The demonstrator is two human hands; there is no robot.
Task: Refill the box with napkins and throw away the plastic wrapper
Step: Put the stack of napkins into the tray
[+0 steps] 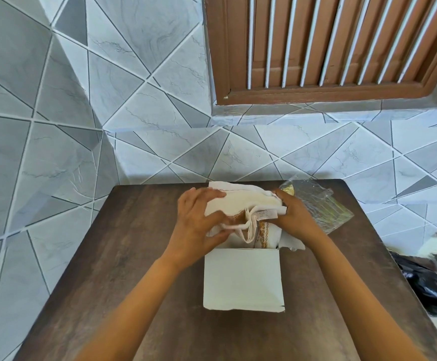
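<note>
Left hand [196, 220] and right hand [296, 217] grip a stack of napkins [248, 201] over the open box [243, 277].
Fingers curl round each end of the white stack, and its lower sheets droop into the box's mouth. The white box stands mid-table [134, 256]. The clear plastic wrapper [318, 204] lies crumpled just beyond the right hand, near the table's far edge.
</note>
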